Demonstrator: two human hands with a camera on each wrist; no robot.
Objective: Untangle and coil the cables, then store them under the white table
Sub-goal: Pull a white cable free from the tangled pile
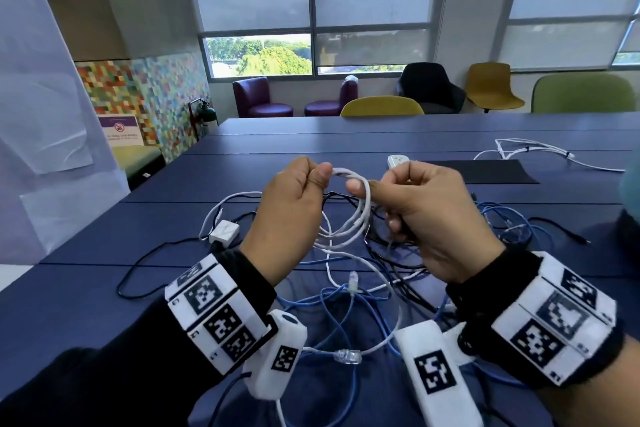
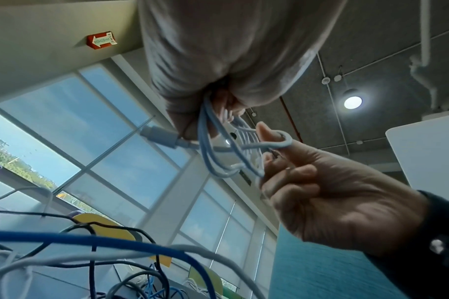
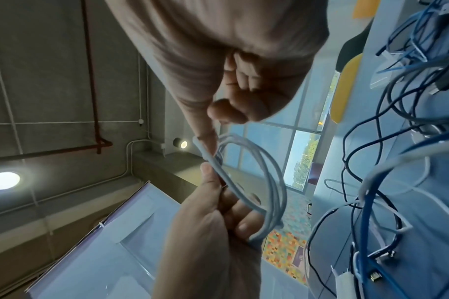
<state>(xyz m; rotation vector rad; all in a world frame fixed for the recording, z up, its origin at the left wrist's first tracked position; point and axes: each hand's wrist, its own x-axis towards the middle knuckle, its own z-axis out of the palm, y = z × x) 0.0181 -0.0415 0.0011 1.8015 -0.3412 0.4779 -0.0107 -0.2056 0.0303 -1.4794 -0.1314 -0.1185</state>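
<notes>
Holding a white cable [image 1: 349, 215] up between both hands, you have it above the blue counter [image 1: 104, 288]. At far left a white adapter [image 1: 224, 231] lies on the counter. Your left hand [image 1: 292, 215] pinches the top of the cable's loops between thumb and curled fingers. The loops hang between your hands, over a tangle [image 1: 353, 302] of blue, black and white cables on the counter. Your right hand [image 1: 426, 215] has its fingers curled, with a loop of the white cable hooked over the forefinger. Far right, more white cables [image 1: 533, 149] lie well apart.
</notes>
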